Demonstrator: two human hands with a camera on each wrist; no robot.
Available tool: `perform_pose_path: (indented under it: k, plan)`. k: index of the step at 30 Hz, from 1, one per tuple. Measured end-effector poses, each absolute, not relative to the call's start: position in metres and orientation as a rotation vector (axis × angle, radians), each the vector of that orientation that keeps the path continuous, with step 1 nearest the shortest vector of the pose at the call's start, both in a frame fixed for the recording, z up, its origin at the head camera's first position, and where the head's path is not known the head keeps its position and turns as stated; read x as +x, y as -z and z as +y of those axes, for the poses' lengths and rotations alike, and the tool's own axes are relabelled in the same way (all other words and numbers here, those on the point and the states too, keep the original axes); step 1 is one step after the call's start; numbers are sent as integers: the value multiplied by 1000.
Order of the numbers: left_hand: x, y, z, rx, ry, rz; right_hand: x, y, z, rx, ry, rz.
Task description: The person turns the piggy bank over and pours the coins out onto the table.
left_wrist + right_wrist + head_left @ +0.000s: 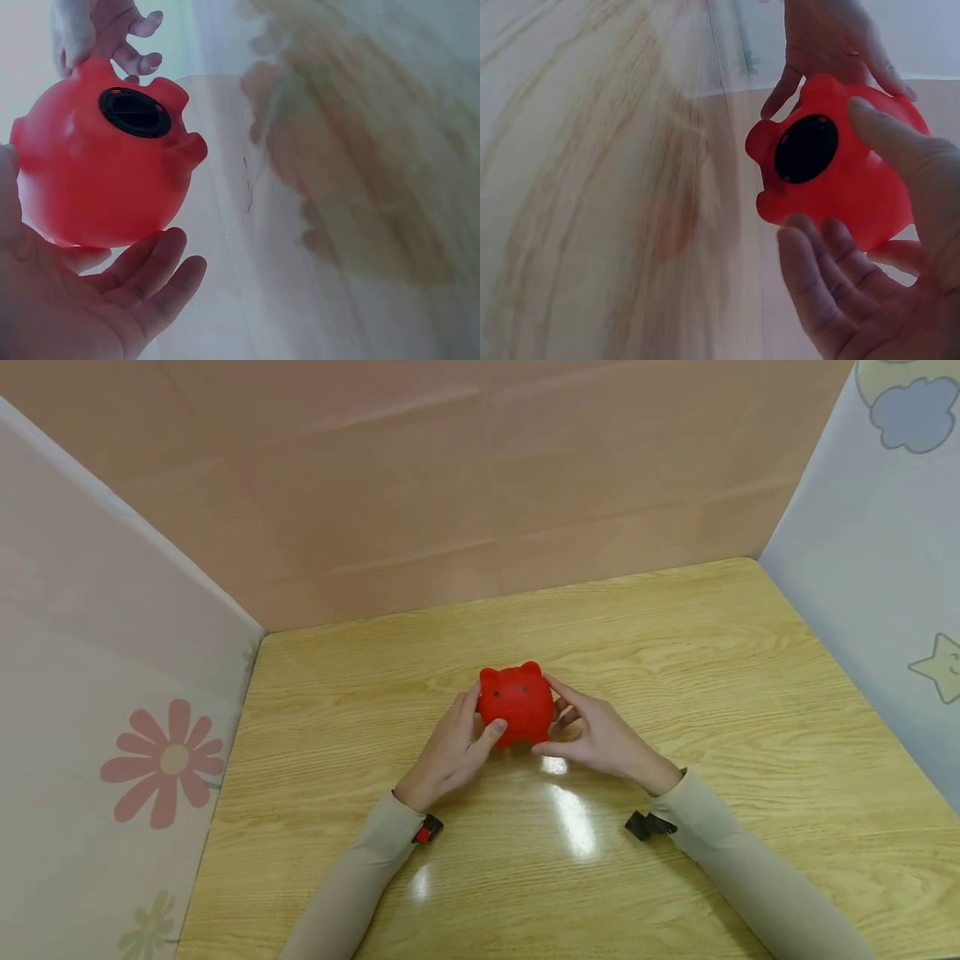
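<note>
1. Spreading under both hands was a wood-grain worktop [712,652], glossy, with bright glare [573,822] on its near half.
2. A pinkish-tan back wall [450,485], creased, stood along the far edge.
3. Left edge: pale left panel [75,627] with a pink flower [161,768]. Right edge: pale blue right panel [847,527] with a blue cloud [915,414] and a yellow star [941,668].
4. Red pig [517,706] sat between the two hands, well in from both far corners, roughly midway between left and right edges; wrist views showed it lifted off the worktop, black cap [806,148] on its underside.
5. Left hand [453,747] was partly open around the pig's side, thumb on its front, gripping it.
6. Right hand [607,739] was spread wider, holding the opposite side between thumb and fingers.
</note>
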State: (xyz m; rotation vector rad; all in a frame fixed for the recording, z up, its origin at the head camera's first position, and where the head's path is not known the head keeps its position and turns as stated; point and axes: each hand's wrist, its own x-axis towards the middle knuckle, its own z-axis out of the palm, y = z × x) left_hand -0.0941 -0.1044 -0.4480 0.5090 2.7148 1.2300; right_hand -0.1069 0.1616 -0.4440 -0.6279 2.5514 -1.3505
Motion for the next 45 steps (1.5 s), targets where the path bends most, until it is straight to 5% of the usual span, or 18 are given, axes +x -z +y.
perform_pose_path:
  k: [13,35,45]
  plan:
    - [-98,438,-105,348,-1359,2709,-106,441,152,-555,1467,2510]
    - [-101,442,-109,462,-1494,2496,-115,420,143,-33,1715,2085]
    - [-104,440,-111,405,-1587,2334,-113,418,140,-114,1648,2046]
